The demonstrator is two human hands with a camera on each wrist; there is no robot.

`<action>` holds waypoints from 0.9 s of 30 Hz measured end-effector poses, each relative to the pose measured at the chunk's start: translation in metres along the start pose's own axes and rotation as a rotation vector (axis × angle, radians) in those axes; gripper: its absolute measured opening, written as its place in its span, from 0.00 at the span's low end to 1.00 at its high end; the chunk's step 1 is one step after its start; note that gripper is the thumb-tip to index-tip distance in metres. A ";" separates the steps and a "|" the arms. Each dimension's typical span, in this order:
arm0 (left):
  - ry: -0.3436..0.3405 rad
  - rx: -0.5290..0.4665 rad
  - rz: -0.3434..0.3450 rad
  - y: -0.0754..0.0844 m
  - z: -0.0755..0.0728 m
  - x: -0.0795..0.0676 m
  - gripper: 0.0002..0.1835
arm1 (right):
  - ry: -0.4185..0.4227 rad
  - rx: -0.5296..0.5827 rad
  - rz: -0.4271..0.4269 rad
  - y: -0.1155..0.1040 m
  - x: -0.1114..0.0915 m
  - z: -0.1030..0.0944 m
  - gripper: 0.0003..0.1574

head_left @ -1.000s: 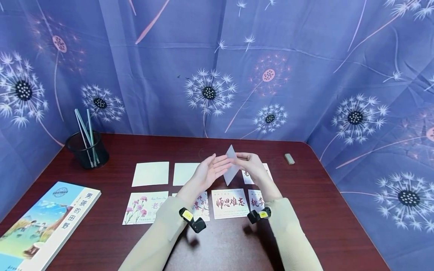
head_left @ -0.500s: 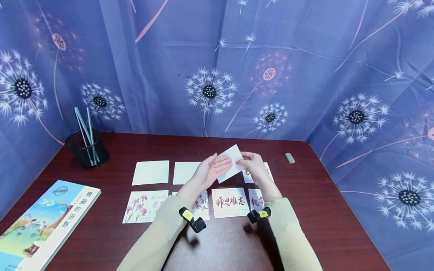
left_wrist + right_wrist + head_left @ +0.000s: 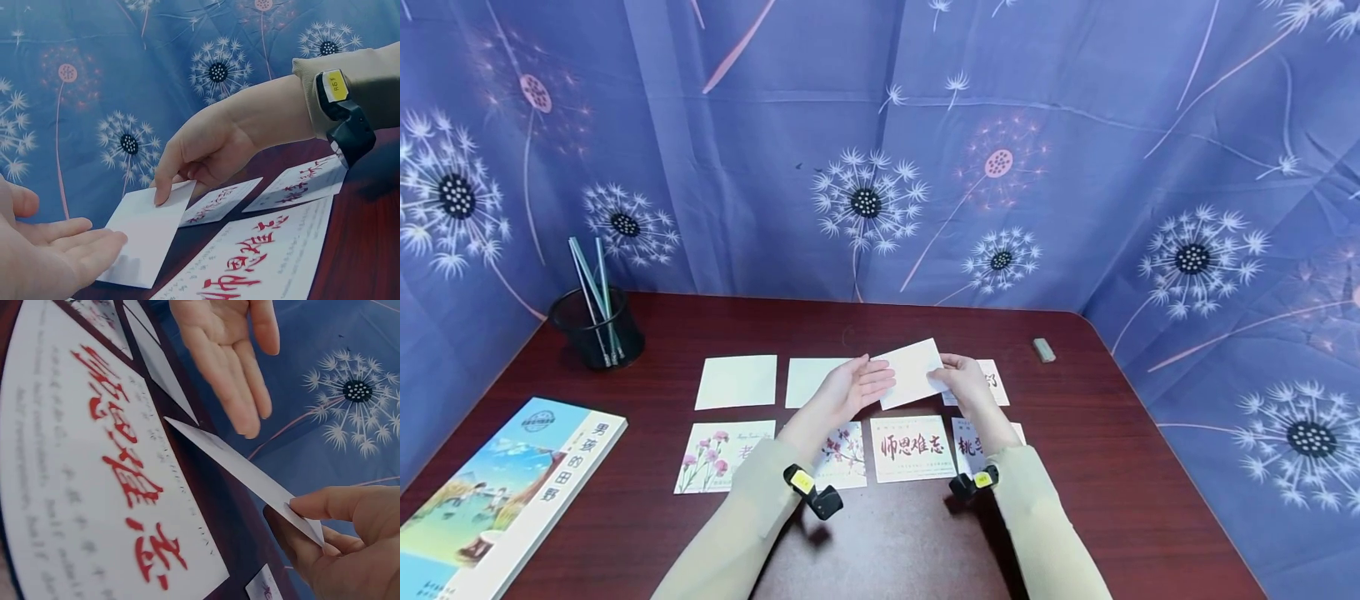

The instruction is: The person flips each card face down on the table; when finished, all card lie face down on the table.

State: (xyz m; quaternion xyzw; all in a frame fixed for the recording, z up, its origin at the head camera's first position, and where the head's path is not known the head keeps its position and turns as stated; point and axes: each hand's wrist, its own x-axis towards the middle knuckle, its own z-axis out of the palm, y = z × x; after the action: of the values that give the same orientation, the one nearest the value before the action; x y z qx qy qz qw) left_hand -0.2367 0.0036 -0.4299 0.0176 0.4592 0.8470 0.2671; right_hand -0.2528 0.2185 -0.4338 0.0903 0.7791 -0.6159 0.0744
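A blank white card (image 3: 912,373) is pinched at its right edge between the thumb and fingers of my right hand (image 3: 967,387), tilted above the table. My left hand (image 3: 844,390), palm turned up and fingers straight, is beside the card's left end. In the right wrist view a gap shows between the left hand (image 3: 226,362) and the card (image 3: 244,478). Below lie a red-lettered card (image 3: 913,448), a carnation card (image 3: 715,454) and a blossom card (image 3: 847,457) partly behind the left arm. Another lettered card (image 3: 995,379) is half hidden by the right hand.
Two blank cards, a left one (image 3: 736,382) and a right one (image 3: 812,377), lie in the back row. A black mesh pencil cup (image 3: 597,333) stands back left, a book (image 3: 512,492) lies front left, and an eraser (image 3: 1042,350) is back right.
From nearly edge-on, the card has turned its blank face toward the head camera and tipped flatter. My left hand has shifted slightly left and down, away from the card's middle.
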 end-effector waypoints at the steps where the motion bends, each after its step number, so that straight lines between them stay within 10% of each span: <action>1: 0.003 0.007 -0.004 -0.001 -0.002 0.000 0.30 | 0.000 -0.015 0.004 0.001 0.000 0.000 0.29; 27: 0.031 0.035 -0.041 -0.013 -0.016 0.000 0.30 | -0.049 -0.099 0.028 0.008 -0.009 -0.009 0.32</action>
State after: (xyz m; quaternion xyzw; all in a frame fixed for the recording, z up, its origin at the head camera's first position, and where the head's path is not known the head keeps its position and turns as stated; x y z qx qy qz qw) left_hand -0.2358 -0.0031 -0.4494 -0.0004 0.4783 0.8334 0.2769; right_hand -0.2422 0.2292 -0.4377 0.0822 0.8053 -0.5774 0.1065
